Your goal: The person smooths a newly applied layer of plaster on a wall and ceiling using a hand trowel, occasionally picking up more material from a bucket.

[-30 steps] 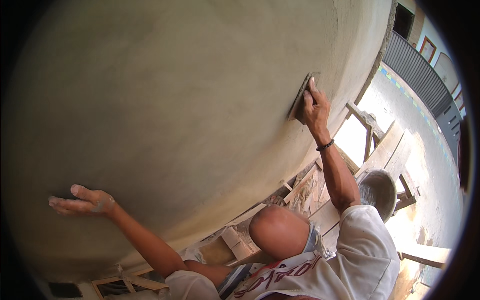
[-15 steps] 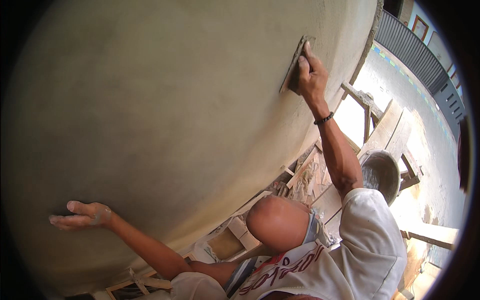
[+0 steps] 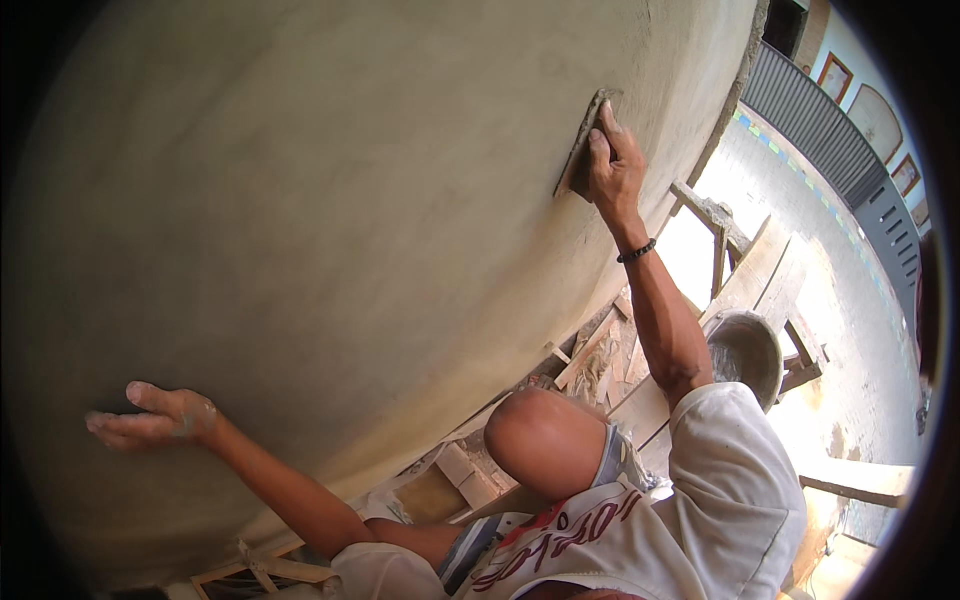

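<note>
My right hand (image 3: 617, 168) is closed round a flat plastering float (image 3: 577, 160), its thin edge crusted with mortar. The float lies against a large grey plastered wall (image 3: 350, 200), near the wall's right-hand end. A dark beaded bracelet (image 3: 637, 250) circles my right wrist. At the far left, my left hand (image 3: 155, 415) is held out with thumb and fingers apart and nothing in it. Grey mortar smears its palm and wrist. Whether this hand touches the wall I cannot tell.
Under my right arm, a dark bucket (image 3: 745, 355) stands on wooden planks (image 3: 765, 265) of a rough scaffold. My bent knee (image 3: 545, 440) is at the lower middle. Wood scraps (image 3: 600, 365) lie along the wall's foot. A grey metal gate (image 3: 815, 120) stands beyond a paved yard.
The view has shifted slightly. My right hand and the float appear a little lower and to the left, still at the wall. My left hand appears slightly higher and further left.
</note>
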Demonstrator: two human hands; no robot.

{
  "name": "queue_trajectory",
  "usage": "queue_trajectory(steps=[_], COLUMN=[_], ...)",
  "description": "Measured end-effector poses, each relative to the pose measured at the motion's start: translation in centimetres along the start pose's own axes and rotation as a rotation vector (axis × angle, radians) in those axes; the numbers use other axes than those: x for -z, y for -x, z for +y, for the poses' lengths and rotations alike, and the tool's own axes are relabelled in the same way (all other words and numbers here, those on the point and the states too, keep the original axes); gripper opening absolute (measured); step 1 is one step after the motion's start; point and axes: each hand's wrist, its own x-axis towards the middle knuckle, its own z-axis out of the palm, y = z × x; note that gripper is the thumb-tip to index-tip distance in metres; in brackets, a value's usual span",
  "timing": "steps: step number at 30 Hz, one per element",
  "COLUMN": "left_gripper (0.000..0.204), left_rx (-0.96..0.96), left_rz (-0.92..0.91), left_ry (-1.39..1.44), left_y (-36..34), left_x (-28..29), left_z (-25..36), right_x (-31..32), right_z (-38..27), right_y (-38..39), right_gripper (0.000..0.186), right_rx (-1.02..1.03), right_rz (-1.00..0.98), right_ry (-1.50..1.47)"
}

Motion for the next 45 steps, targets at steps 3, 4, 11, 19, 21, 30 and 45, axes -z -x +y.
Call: queue_trajectory(steps=[3, 4, 11, 19, 21, 30, 45], left_gripper=[0.065, 0.064, 0.064, 0.060, 0.061, 0.063, 0.064], left_rx=[0.022, 0.032, 0.025, 0.154, 0.149, 0.110, 0.168], left_rz=[-0.016, -0.014, 0.016, -0.098, -0.067, -0.101, -0.094], left_ry=[-0.007, 0.003, 0.134, 0.006, 0.088, 0.007, 0.083], left_y=[-0.1, 0.1, 0.5, -0.4, 0.0, -0.6, -1.0], left_x=[-0.4, -0.4, 0.0, 0.5, 0.4, 0.9, 1.0], left_z=[0.9, 0.8, -0.2, 1.8, 1.1, 1.5, 1.9], right_x=[-0.7, -1.1, 1.2, 0.5, -0.4, 1.0, 2.4], right_z=[3.5, 3.6, -0.3, 1.7, -0.2, -2.0, -5.3], right_y=[3.6, 5.3, -5.4, -0.4, 1.3, -8.0, -15.5], right_gripper=[0.047, 0.047, 0.040, 0.048, 0.046, 0.043, 0.042], right_rx=[-0.059, 0.012, 0.084, -0.089, 0.108, 0.064, 0.184], right_rz=[0.043, 0.026, -0.034, -0.019, -0.111, 0.053, 0.059], right_ry=[0.048, 0.049, -0.005, -0.007, 0.060, -0.088, -0.070])
